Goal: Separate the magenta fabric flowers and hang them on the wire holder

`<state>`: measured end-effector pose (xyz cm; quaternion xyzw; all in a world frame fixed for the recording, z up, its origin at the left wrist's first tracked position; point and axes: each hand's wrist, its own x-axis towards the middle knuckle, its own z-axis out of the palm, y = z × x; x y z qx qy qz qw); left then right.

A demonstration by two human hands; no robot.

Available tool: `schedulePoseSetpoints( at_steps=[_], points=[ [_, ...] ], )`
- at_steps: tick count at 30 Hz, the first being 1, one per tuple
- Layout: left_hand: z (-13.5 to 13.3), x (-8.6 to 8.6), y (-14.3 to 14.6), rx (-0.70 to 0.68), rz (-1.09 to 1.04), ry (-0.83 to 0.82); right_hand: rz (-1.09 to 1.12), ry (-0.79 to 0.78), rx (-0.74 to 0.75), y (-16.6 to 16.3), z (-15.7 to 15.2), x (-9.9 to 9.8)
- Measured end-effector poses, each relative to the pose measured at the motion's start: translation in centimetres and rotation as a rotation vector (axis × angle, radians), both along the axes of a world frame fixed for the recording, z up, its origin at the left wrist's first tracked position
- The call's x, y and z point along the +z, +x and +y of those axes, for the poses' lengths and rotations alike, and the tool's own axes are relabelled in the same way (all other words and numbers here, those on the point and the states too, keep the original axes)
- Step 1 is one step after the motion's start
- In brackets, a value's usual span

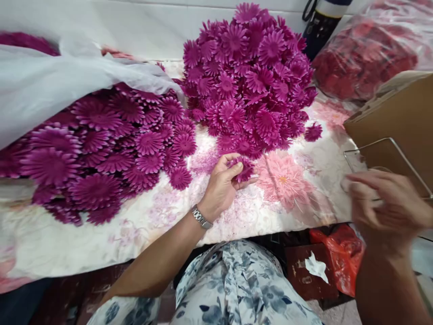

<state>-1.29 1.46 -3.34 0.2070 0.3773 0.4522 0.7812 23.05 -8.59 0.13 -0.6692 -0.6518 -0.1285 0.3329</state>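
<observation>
My left hand, with a metal watch on the wrist, pinches a purple artificial flower head between thumb and fingers. It is above the cloth, in front of a tall heap of purple flower heads. On the right, my right hand is smeared by motion. Its fingers look curled and closed, beside a bent wire frame; whatever is in them is too blurred to make out. More purple flower heads with paler edges spread over the left side, partly under a white plastic sheet.
A flower-patterned cloth covers the table. One loose flower head lies right of the heap. A cardboard box, a clear bag of red flowers and a dark bottle stand at the right. Below hangs a red plastic bag.
</observation>
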Motion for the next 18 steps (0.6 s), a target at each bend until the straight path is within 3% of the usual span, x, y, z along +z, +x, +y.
schedulePoseSetpoints(
  at_steps=[3,6,11,15,18],
  points=[
    [0.0,0.2,-0.1,0.006,-0.127,-0.017,0.062,-0.023,0.44,-6.3,2.9,-0.9],
    [0.1,0.5,-0.3,-0.008,-0.206,-0.067,-0.062,-0.055,0.638,-11.1,5.1,-2.5],
    [0.6,0.7,-0.4,0.1,-0.255,-0.073,-0.129,-0.108,0.641,-13.8,4.9,-4.1],
    [0.9,0.9,-0.5,0.155,-0.276,-0.052,0.032,-0.039,0.709,-12.5,5.4,-2.8],
    [0.7,0.9,-0.3,0.116,-0.264,-0.08,0.124,0.045,0.573,-12.3,8.0,-2.1]
  ],
)
